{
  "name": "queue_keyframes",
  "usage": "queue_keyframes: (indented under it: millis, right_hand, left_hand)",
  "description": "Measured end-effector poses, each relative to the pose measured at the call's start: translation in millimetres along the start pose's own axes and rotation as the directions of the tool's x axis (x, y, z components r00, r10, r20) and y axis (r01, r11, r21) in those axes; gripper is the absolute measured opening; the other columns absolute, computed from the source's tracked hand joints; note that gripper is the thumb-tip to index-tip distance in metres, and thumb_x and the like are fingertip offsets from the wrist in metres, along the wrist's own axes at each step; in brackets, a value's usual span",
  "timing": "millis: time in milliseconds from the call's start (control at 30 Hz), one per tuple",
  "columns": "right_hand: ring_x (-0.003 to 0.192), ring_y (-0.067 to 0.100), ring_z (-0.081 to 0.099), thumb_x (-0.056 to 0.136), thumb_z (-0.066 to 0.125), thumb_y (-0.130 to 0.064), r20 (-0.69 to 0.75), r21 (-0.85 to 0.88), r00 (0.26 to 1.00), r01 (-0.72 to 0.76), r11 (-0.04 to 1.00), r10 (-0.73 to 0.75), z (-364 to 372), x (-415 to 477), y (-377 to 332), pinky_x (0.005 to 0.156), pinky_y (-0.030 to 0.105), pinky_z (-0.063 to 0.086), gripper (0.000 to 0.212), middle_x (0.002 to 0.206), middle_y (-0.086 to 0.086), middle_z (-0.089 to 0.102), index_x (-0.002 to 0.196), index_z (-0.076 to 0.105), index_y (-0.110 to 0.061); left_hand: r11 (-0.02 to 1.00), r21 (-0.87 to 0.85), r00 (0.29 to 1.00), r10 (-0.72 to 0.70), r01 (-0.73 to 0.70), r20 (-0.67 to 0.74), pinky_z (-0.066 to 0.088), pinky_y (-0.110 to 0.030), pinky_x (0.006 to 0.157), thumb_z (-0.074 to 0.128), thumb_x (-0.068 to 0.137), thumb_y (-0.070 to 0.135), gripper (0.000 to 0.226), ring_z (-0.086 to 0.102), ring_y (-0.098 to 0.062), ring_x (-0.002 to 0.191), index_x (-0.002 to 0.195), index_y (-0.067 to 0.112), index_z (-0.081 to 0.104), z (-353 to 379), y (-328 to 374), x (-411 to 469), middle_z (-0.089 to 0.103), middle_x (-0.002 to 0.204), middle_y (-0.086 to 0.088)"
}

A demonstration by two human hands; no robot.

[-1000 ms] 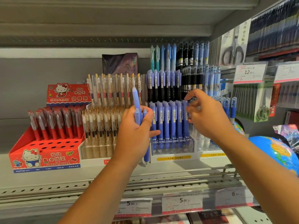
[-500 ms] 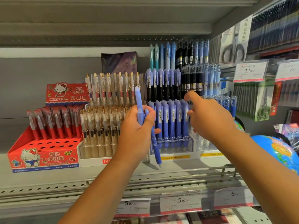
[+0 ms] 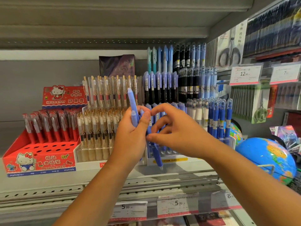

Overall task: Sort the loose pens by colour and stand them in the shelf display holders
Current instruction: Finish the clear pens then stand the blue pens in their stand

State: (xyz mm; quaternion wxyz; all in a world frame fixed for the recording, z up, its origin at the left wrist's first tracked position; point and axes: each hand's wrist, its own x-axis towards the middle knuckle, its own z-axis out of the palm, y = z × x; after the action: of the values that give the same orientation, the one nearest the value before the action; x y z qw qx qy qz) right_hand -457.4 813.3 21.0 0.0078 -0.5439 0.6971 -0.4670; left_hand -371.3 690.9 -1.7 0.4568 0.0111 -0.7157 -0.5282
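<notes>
My left hand [image 3: 131,137] grips a small bunch of lavender-blue pens [image 3: 132,105] upright in front of the shelf. One pen of the bunch [image 3: 156,154] slants down to the right, its tip near the shelf. My right hand [image 3: 175,132] is against the left hand, thumb and fingers pinched around that slanting pen. Behind the hands stands a clear tiered holder [image 3: 164,159] of lavender-blue pens. Black-barrelled pens with lavender caps [image 3: 160,87] fill its upper tier.
A red Hello Kitty box [image 3: 39,159] of red pens stands at the left, with empty holes in front. Clear gold-clip pens [image 3: 104,124] are beside it. Dark blue pens [image 3: 219,118] and a globe [image 3: 267,159] are on the right. Price tags [image 3: 177,205] line the shelf edge.
My right hand has come back from the blue pens in the holder to my left hand and closed on the slanting pen. That pen has tilted further out of the bunch.
</notes>
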Motion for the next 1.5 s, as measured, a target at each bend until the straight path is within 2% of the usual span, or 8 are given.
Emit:
queue_keyframes:
  millis: [300, 433, 567, 700, 800, 933, 1167, 1500]
  right_hand:
    - [0.068, 0.025, 0.069, 0.091, 0.068, -0.015, -0.056, -0.072, 0.998, 0.031, 0.997, -0.035, 3, 2, 12, 0.068, 0.049, 0.059, 0.048, 0.089, -0.005, 0.062, 0.124, 0.046, -0.041]
    - [0.070, 0.038, 0.066, 0.095, 0.059, -0.007, -0.092, 0.010, 0.995, 0.030, 0.999, -0.029, -5, 2, 16, 0.061, 0.054, 0.057, 0.066, 0.093, -0.001, 0.056, 0.132, 0.036, -0.056]
    - [0.080, 0.032, 0.072, 0.094, 0.052, 0.003, -0.118, 0.108, 0.993, 0.018, 0.994, -0.005, -10, 7, 17, 0.070, 0.051, 0.060, 0.046, 0.108, 0.005, 0.056, 0.115, 0.061, -0.037]
    - [0.078, 0.027, 0.073, 0.097, 0.058, -0.009, -0.168, 0.185, 0.986, 0.051, 0.981, -0.019, -12, 13, 21, 0.070, 0.033, 0.061, 0.018, 0.110, 0.013, 0.064, 0.104, 0.068, -0.023]
    - [0.086, 0.031, 0.068, 0.096, 0.061, -0.012, -0.242, 0.110, 0.967, 0.114, 0.987, -0.084, -12, 18, 23, 0.073, 0.036, 0.060, 0.015, 0.096, 0.011, 0.069, 0.108, 0.065, -0.021]
    - [0.085, 0.017, 0.070, 0.096, 0.061, -0.011, -0.303, 0.117, 0.943, 0.180, 0.977, -0.138, -8, 24, 23, 0.076, 0.033, 0.060, 0.050, 0.083, 0.003, 0.070, 0.133, 0.039, -0.037]
    - [0.079, 0.015, 0.067, 0.092, 0.067, -0.014, -0.417, -0.060, 0.883, 0.210, 0.976, -0.216, 0, 33, 26, 0.075, 0.044, 0.060, 0.049, 0.099, -0.012, 0.052, 0.126, 0.044, -0.040]
    - [0.068, 0.016, 0.068, 0.093, 0.065, -0.011, -0.241, -0.213, 0.950, 0.149, 0.965, -0.200, 9, 33, 24, 0.067, 0.040, 0.058, 0.049, 0.099, -0.008, 0.053, 0.123, 0.042, -0.042]
  left_hand:
    - [0.997, -0.079, 0.999, 0.003, -0.006, -0.047, 0.054, -0.020, 0.052, 0.049, 0.102, 0.026, 0.009, 0.064, -0.004, 0.060, 0.099, 0.026, 0.058, -4, -1, 3, 0.067, 0.071, 0.014]
    - [0.993, -0.114, 0.996, -0.030, 0.021, -0.079, 0.041, -0.022, 0.040, 0.051, 0.101, 0.030, 0.013, 0.043, -0.007, 0.043, 0.089, 0.026, 0.052, -9, -3, 7, 0.049, 0.056, 0.008]
    - [0.977, -0.189, 0.995, -0.098, 0.097, 0.005, 0.028, -0.023, 0.036, 0.060, 0.094, 0.041, 0.020, 0.028, -0.010, 0.042, 0.082, 0.031, 0.048, -13, -7, 7, 0.037, 0.056, 0.007]
    - [0.942, -0.306, 0.991, -0.134, 0.135, 0.025, 0.021, -0.024, 0.038, 0.046, 0.077, 0.017, 0.012, 0.025, -0.011, 0.045, 0.086, 0.025, 0.043, -18, -9, 10, 0.038, 0.061, 0.004]
    - [0.973, -0.213, 0.996, -0.089, 0.091, 0.019, 0.028, -0.025, 0.040, 0.042, 0.097, 0.010, 0.015, 0.031, -0.011, 0.047, 0.092, 0.024, 0.045, -19, -9, 9, 0.044, 0.061, 0.008]
    - [0.992, -0.126, 0.999, -0.024, 0.029, 0.040, 0.042, -0.023, 0.047, 0.041, 0.105, 0.015, 0.013, 0.044, -0.010, 0.053, 0.101, 0.022, 0.051, -19, -10, 7, 0.051, 0.066, 0.009]
    - [0.988, -0.155, 1.000, 0.009, -0.005, 0.020, 0.059, -0.031, 0.060, 0.044, 0.104, 0.017, 0.015, 0.064, -0.016, 0.064, 0.110, 0.023, 0.057, -21, -7, 5, 0.068, 0.074, 0.001]
    - [0.995, -0.103, 0.999, 0.008, -0.003, 0.047, 0.061, -0.030, 0.065, 0.046, 0.103, 0.022, 0.015, 0.073, -0.018, 0.079, 0.117, 0.024, 0.051, -16, -8, 4, 0.075, 0.091, 0.001]
